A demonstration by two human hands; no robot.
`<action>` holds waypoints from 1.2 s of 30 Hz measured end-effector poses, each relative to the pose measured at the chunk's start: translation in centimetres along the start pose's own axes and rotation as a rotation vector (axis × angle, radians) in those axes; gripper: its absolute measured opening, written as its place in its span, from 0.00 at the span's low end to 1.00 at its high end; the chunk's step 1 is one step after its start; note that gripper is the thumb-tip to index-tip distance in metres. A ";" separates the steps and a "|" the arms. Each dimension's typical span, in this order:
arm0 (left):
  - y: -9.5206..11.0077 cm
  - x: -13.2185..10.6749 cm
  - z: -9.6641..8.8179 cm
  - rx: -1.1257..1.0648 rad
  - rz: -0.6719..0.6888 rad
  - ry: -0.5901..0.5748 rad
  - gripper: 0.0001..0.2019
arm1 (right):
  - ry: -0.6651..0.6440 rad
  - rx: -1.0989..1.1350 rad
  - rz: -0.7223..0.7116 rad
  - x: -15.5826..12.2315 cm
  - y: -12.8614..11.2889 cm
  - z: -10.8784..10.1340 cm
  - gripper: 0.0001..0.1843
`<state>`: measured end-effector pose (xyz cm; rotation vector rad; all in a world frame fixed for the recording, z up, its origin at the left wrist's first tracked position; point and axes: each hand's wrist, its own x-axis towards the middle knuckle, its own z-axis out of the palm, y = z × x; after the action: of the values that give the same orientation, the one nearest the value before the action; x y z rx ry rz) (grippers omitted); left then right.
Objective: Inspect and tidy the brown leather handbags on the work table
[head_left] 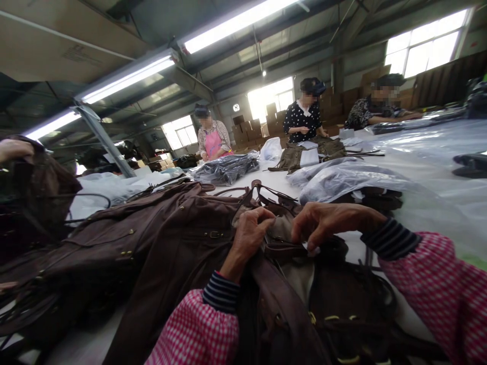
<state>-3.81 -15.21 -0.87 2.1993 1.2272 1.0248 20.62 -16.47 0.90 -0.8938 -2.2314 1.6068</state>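
Observation:
A dark brown bag [281, 299] lies before me, its mouth partly open on a pale lining [300, 279]. My left hand [249, 235] is closed at the far upper edge of the bag, thumb and forefinger pinched together. Just right of it, my right hand [323, 223] bends down over the opening with its fingertips drawn together. A small white piece [312, 248], perhaps a tag or paper, shows at those fingertips. Brass-coloured fittings [312, 318] and straps hang on the near side. A small buckle [214, 234] sits on the brown leather left of my left hand.
More brown bags [95, 238] pile up at the left, where a co-worker's hand [17, 149] holds one. Plastic-wrapped goods [342, 177] and a black plastic-covered stack [228, 170] lie across the white table [272, 180]. Three co-workers stand or lean beyond, near an olive-brown bag [291, 158].

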 end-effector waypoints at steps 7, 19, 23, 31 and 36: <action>-0.2 0.0 0.1 -0.015 -0.016 0.025 0.04 | -0.009 -0.002 -0.008 -0.2 0.3 -0.4 0.27; 0.4 -0.2 -0.5 -0.121 -0.033 -0.037 0.06 | 0.353 0.261 -0.134 2.1 1.0 1.5 0.16; -0.2 -0.1 -0.7 -0.216 -0.038 -0.060 0.10 | 0.562 0.411 -0.131 3.8 1.0 3.0 0.20; -0.5 0.0 -0.6 -0.245 -0.059 -0.056 0.13 | 0.670 0.512 -0.182 4.2 0.9 3.6 0.18; -0.4 -0.1 -0.8 -0.245 -0.064 -0.080 0.12 | 0.656 0.522 -0.165 4.1 0.8 3.6 0.18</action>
<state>-4.63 -15.06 -0.65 1.9814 1.0691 0.9942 15.77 -16.59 -1.75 -0.8827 -1.3232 1.4353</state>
